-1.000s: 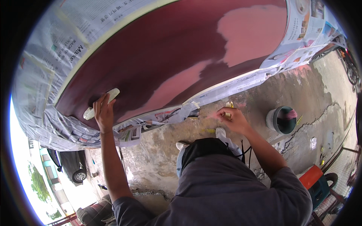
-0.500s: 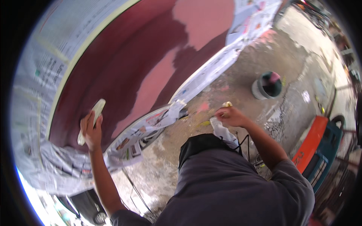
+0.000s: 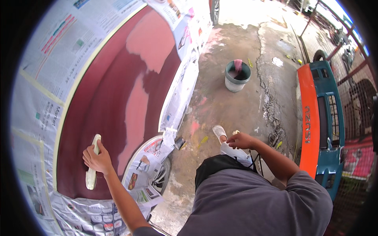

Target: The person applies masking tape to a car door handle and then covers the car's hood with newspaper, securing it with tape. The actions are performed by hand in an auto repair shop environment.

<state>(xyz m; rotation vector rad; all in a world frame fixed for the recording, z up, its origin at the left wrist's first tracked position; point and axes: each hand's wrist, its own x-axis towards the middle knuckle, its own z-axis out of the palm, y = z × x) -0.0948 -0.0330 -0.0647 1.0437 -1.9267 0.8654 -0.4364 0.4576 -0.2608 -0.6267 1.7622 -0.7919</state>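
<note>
Head view showed a maroon panel (image 3: 104,94) rising on a slant, with paper (image 3: 59,70) along its left and right sides and tape (image 3: 75,92) edging its left border. The left hand (image 3: 97,157) was at the panel's lower part, its grip closed about the middle of a pale bar (image 3: 91,180), thumb to one side and fingers to the other. The bar lay lengthwise at the panel's lower left, both ends jutting past the hand. A broad pink patch (image 3: 151,39) covered the panel's top, and a long pink streak (image 3: 136,118) ran down its right half. The right hand (image 3: 241,141) hung well right of the panel, its grip narrow, fingers bunched; a small pale bit (image 3: 236,132) showed at its far edge, though whether it was held could not be told. Just right of the panel's lower end, paper partly hid a wheel (image 3: 164,173). Well right of the panel's upper part, a bucket (image 3: 235,84) stood on the floor (image 3: 216,104), a pink cloth (image 3: 238,65) over its rim; farther right was an orange and teal bumper (image 3: 309,98).
</note>
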